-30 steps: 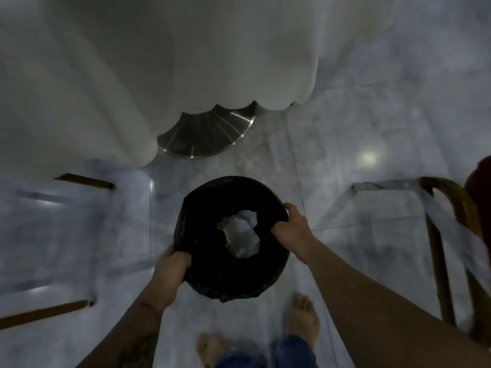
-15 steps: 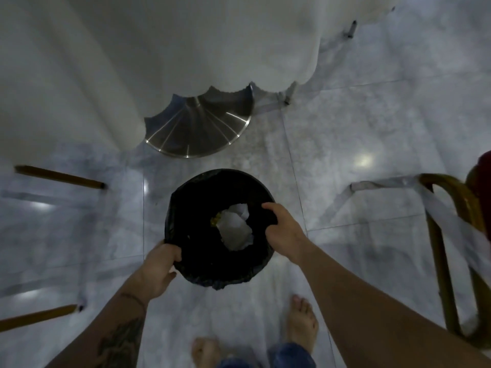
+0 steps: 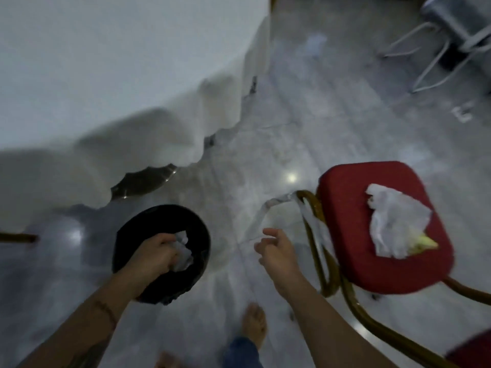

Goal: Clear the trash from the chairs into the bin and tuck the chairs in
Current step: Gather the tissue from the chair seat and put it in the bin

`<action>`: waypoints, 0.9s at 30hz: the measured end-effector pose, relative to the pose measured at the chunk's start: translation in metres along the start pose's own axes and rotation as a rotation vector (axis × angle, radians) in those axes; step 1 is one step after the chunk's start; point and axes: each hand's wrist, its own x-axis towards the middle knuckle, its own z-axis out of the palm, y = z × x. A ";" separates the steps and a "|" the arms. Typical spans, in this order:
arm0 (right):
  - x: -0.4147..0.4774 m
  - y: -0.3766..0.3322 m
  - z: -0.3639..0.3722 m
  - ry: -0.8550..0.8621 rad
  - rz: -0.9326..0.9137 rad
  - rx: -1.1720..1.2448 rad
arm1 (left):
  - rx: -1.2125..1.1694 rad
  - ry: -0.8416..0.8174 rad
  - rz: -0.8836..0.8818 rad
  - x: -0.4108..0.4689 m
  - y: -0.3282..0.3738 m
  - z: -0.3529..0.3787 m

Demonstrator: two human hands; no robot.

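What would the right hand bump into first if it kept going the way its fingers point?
Probably the white strip trailing off the chair's gold frame. The fingers of the right hand point up and left, almost at it. Depth is unclear. If the hand passes over the strip, only bare floor follows.

Bin (image 3: 159, 211): on the floor (image 3: 305, 134), to the left, just ahead of the person's foot (image 3: 253, 325).
Paper (image 3: 183, 251): inside the bin, right beside the left hand (image 3: 151, 257).
Left hand: over the bin's mouth.
Right hand (image 3: 276, 251): in the air between the bin and the chair (image 3: 342, 208), touching neither.
Chair: right of the bin.
Trash (image 3: 396, 229): on the chair seat.
Table (image 3: 106, 75): behind the bin, with its base (image 3: 144, 179) under it.
Other chair (image 3: 451, 30): far back on the right.
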 end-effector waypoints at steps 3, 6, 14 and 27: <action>-0.018 -0.023 -0.048 0.082 -0.001 0.107 | 0.042 -0.051 0.091 -0.026 0.055 0.027; -0.021 -0.043 -0.101 0.156 -0.023 0.184 | 0.068 -0.095 0.168 -0.044 0.103 0.070; 0.027 -0.077 -0.215 0.401 -0.073 0.178 | 0.305 -0.250 0.245 -0.049 0.181 0.213; 0.143 0.002 -0.339 0.528 0.061 -0.408 | 0.684 -0.383 0.686 0.006 0.204 0.459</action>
